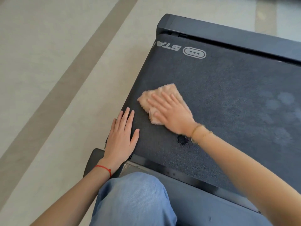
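Right hand: my right hand [171, 115] lies flat on the cloth [162, 92], fingers straight and slightly spread, pressing down and gripping nothing.
Left hand: my left hand [122, 137] rests flat on the left edge of the belt [228, 88], fingers straight, holding nothing.
Hands: apart; the left is near the cloth but not touching it.
Cloth: peach and crumpled, on the belt near its left edge, partly under my right palm.
Spot: a dark spot [182, 139] on the belt just beside my right wrist.
Logo: white logo [194, 54] at the belt's far end.
Knee: my knee [135, 193] in blue jeans, at the near end.
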{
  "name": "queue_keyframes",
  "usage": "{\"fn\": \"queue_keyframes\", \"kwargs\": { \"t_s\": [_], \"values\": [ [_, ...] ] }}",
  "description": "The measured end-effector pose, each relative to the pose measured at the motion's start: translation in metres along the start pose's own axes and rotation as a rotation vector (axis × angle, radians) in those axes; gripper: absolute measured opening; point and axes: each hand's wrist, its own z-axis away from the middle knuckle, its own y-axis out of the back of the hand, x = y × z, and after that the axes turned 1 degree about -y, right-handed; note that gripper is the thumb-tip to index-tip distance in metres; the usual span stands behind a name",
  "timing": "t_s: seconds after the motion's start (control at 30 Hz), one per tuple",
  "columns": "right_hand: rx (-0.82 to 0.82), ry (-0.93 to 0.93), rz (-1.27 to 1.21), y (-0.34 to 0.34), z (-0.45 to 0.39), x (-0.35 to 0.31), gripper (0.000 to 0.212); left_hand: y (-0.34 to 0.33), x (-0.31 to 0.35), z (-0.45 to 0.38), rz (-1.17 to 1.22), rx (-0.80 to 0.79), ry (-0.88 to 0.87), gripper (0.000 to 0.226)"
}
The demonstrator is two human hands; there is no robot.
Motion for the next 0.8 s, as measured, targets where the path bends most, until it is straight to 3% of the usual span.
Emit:
{"fn": "queue_keyframes", "kwargs": {
  "t_s": [0.1, 0.17, 0.43, 0.5, 0.67, 0.8],
  "values": [
    [0.001, -0.194, -0.054, 0.012, -0.051, 0.019, 0.054, -0.001, 0.001, 0.0, -0.008, 0.02, 0.006, 0.066],
    [-0.006, -0.228, -0.056, 0.012, -0.071, 0.016, 0.054, -0.002, 0.001, 0.0, -0.01, 0.027, 0.005, 0.065],
    [-0.014, 0.082, -0.045, -0.012, 0.024, -0.038, 0.055, -0.004, -0.001, 0.001, 0.011, 0.032, -0.003, 0.062],
    [-0.003, 0.017, -0.019, -0.011, 0.037, -0.02, 0.054, -0.003, 0.0, 0.001, 0.011, 0.034, 0.0, 0.062],
    [0.035, -0.368, -0.089, 0.006, 0.023, 0.017, 0.053, -0.002, 0.001, 0.001, 0.002, 0.025, 0.006, 0.063],
    [0.048, -0.209, -0.048, -0.011, 0.056, -0.037, 0.054, -0.001, 0.003, 0.001, -0.013, 0.022, -0.001, 0.063]
  ]
}}
